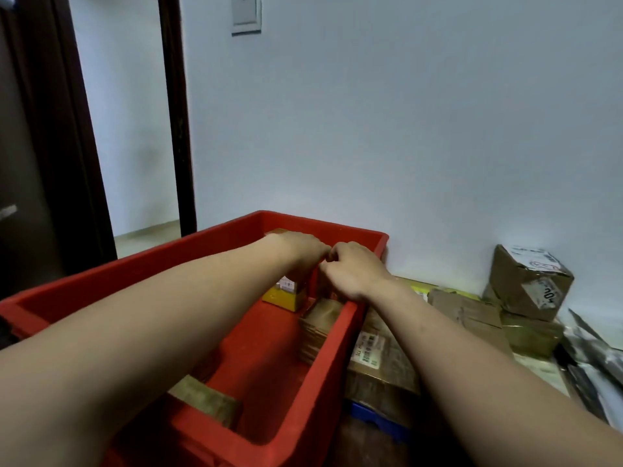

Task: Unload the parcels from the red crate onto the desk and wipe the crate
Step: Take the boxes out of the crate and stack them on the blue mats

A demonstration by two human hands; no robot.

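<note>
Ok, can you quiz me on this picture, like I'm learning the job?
1. True or false: the red crate is already empty.
2. Pick one: the small labelled box in the crate, close to the left hand and the right hand, is A) yellow, B) purple, C) white.
3. Fill in: the parcels outside the crate are piled on its ____ side.

Key: 1. False, there are parcels inside. 2. A. 3. Right.
</note>
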